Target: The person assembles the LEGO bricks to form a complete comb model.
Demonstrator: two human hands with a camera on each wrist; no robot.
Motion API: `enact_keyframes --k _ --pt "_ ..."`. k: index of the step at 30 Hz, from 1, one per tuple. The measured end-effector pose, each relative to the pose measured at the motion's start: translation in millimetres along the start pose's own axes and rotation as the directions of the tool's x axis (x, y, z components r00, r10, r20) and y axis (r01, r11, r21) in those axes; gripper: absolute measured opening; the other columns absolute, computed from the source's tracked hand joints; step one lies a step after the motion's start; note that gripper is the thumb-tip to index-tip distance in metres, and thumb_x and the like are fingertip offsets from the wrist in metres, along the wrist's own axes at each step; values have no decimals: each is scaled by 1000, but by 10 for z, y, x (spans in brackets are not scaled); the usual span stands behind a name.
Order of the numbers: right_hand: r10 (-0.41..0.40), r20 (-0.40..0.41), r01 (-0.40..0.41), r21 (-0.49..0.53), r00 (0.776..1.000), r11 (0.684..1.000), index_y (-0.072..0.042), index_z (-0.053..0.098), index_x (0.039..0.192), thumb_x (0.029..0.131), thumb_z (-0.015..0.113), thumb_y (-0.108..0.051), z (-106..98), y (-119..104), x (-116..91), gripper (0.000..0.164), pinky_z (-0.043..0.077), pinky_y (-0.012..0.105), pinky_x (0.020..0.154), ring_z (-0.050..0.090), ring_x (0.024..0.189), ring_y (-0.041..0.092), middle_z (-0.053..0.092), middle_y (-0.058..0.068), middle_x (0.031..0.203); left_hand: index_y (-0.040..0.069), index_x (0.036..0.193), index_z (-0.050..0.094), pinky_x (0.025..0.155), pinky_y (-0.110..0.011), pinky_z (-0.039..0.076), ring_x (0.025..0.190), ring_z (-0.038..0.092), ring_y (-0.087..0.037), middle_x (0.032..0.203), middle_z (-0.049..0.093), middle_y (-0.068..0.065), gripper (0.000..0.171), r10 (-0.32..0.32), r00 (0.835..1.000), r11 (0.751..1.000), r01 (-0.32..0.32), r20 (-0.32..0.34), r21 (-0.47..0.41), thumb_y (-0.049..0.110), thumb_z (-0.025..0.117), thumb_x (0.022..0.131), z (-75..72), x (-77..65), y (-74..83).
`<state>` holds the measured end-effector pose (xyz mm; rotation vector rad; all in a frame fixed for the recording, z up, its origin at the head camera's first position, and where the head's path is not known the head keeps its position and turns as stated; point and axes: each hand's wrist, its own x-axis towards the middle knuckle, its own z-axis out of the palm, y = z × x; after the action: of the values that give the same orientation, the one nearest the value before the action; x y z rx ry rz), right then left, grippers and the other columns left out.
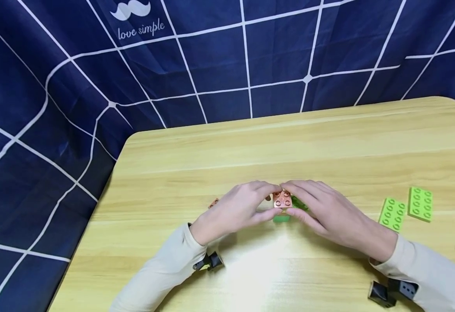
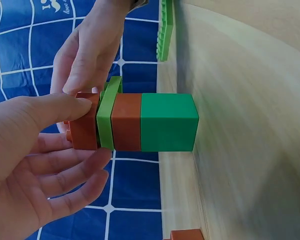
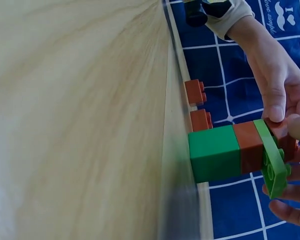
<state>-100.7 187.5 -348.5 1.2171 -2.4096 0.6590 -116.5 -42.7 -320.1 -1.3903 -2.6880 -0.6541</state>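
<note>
From the head view, your left hand [image 1: 237, 212] and right hand [image 1: 329, 214] meet over a small brick stack [image 1: 283, 203] near the middle of the table [image 1: 251, 147], fingertips pinching its brown top brick [image 1: 282, 198]. Two light green plates [image 1: 407, 209] lie well apart at 3 o'clock; the table's far edge, at 12 o'clock, leaves ample room.

The left wrist view shows the stack's order: dark green cube [image 2: 169, 122] on the wood, a brown brick [image 2: 127, 122], a thin light green plate [image 2: 106, 120], then the top brick. These look like light, stiff, smooth plastic, so hold the flat sides, not the studs.

In the right wrist view, the plate [image 3: 272, 157] overhangs and seems slightly askew, though blur makes this uncertain. Two spare brown bricks [image 3: 197, 106] sit just beyond the stack.
</note>
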Motion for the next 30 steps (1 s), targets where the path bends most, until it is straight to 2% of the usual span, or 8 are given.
enact_keyframes --k 5,9,18,30 --pt "-19 -30 19 6 999 1000 -2 62 121 104 38 -42 1 8 8 50 48 40 93 61 105 22 66 6 114 1 123 60 88 -18 51 100 67 -18 115 68 -10 39 1 1000 1000 -1 4 -28 25 67 93 13 23 0" --pt "-28 -47 27 -8 999 1000 -2 63 116 104 36 -44 13 17 20 51 51 41 88 63 99 21 67 6 107 2 122 60 82 -16 53 92 67 -15 112 69 -9 38 -9 1000 999 9 1 -37 25 67 92 16 27 1" --pt "-70 -111 67 -28 991 997 1 63 115 103 36 -43 39 21 43 53 56 45 80 66 90 24 69 8 100 1 121 60 78 -15 53 88 67 -14 110 69 -9 38 -25 1000 999 25 -3 -38 25 67 93 14 20 9" --pt "-49 -111 45 -33 993 998 3 64 114 103 37 -43 54 7 19 55 57 44 76 67 88 25 70 10 100 1 122 60 73 -10 50 86 67 -12 104 70 -6 38 -45 999 997 46 12 -62 25 66 93 22 22 32"
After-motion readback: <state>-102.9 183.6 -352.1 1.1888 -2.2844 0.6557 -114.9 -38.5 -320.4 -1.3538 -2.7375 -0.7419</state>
